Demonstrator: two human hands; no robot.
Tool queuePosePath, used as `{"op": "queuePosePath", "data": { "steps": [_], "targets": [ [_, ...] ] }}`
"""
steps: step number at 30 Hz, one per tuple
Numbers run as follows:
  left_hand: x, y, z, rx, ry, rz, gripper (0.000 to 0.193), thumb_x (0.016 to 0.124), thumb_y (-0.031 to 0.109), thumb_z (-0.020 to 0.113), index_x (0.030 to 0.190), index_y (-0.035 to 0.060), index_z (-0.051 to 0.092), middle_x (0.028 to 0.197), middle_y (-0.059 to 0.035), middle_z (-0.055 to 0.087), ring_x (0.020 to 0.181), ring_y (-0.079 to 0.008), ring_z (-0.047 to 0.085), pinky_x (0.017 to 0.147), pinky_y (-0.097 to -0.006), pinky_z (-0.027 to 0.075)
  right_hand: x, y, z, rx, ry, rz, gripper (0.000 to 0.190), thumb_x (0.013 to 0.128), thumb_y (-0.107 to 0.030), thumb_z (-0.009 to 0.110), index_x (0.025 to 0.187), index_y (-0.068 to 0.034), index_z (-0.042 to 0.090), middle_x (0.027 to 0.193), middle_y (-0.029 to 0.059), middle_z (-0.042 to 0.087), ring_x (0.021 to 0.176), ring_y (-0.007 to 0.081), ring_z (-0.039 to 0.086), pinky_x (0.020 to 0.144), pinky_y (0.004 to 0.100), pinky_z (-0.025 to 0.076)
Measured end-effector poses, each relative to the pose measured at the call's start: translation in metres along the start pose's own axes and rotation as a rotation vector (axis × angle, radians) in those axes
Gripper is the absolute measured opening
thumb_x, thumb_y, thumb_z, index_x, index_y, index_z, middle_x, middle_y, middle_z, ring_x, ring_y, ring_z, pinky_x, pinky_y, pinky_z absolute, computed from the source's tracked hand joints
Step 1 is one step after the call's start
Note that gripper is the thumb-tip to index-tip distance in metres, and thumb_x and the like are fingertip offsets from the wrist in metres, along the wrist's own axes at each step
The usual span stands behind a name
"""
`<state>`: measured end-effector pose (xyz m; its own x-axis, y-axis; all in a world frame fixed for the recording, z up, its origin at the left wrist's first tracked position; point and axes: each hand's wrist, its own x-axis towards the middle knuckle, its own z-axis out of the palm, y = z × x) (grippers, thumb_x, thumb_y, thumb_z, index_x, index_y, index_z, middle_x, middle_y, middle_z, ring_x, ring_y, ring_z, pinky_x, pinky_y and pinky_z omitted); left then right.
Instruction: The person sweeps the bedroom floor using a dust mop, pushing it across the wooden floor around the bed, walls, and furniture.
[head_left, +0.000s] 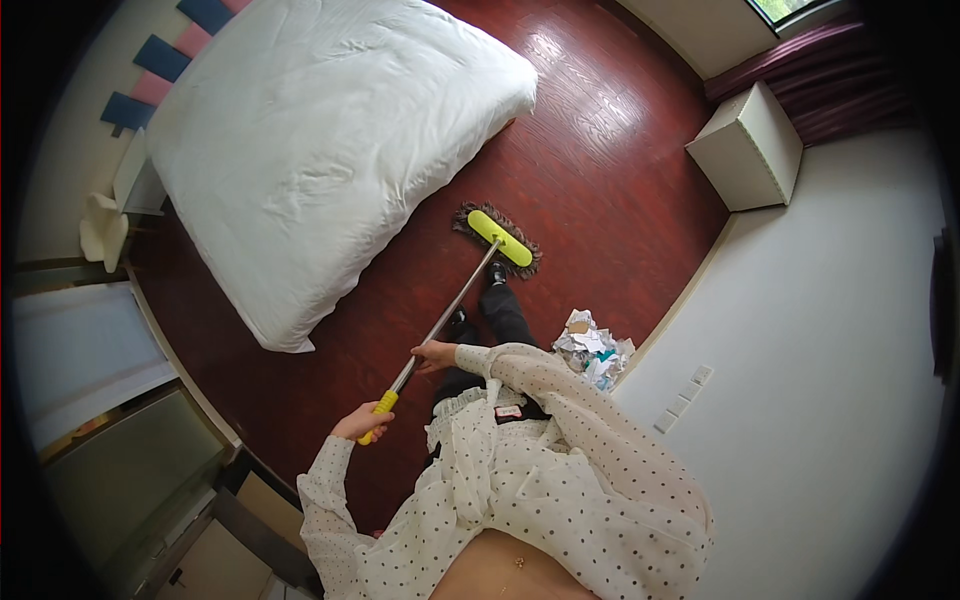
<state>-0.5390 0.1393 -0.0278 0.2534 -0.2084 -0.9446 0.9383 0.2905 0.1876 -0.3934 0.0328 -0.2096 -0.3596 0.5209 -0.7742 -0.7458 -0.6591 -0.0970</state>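
A dust mop with a metal pole (457, 300) slants across the view in front of me. My left hand (363, 422) is wrapped around its yellow grip (385, 402) at the upper end. Farther down the pole, my right hand (435, 355) holds the bare metal. The mop head (500, 238), a lime-green plate with a dark shaggy fringe, rests flat on the reddish wood floor (570, 187). Just behind it is one of my black shoes (496, 273). Beside my leg, a heap of crumpled paper and litter (594, 349) lies against the wall.
A bed with a white cover (322, 150) stands to the left of the mop. At the far right, a pale box-shaped cabinet (750, 154) sits by a purple curtain (832, 90). The white wall (810, 337) runs along my right. A cream chair (103, 231) is at the left.
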Motion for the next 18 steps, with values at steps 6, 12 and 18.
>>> {"op": "queuePosePath", "data": {
  "steps": [6,12,18],
  "targets": [
    [0.002,0.033,-0.014,0.0,-0.118,-0.082,0.013,0.073,0.014,0.048,0.072,0.0092,0.036,0.052,0.0026,0.039,0.038,-0.0027,0.037,0.033,-0.016,0.033,-0.002,-0.024,-0.004,-0.013,0.021,-0.009,0.026,0.077,-0.015,0.037,0.095,0.005,0.034,0.096,0.017,0.041,0.087,0.0283,0.046,0.069,0.0366,0.045],
    [0.054,0.109,-0.001,0.109,-0.172,-0.009,0.013,0.072,0.014,0.049,0.073,0.0087,0.037,0.052,0.0028,0.04,0.036,-0.0023,0.036,0.031,-0.0154,0.032,-0.013,-0.074,-0.069,0.006,0.205,-0.154,0.026,0.076,-0.015,0.038,0.094,0.003,0.035,0.094,0.0164,0.041,0.084,0.0286,0.045,0.068,0.0397,0.044],
    [0.145,0.213,0.054,0.129,-0.248,0.054,0.015,0.071,0.018,0.051,0.07,0.0083,0.039,0.051,0.0033,0.041,0.036,-0.002,0.036,0.032,-0.0144,0.031,-0.067,-0.132,-0.172,0.061,0.6,-0.342,0.023,0.072,-0.022,0.041,0.082,-0.002,0.044,0.075,0.0114,0.046,0.068,0.022,0.046,0.06,0.0386,0.041]
  ]
}}
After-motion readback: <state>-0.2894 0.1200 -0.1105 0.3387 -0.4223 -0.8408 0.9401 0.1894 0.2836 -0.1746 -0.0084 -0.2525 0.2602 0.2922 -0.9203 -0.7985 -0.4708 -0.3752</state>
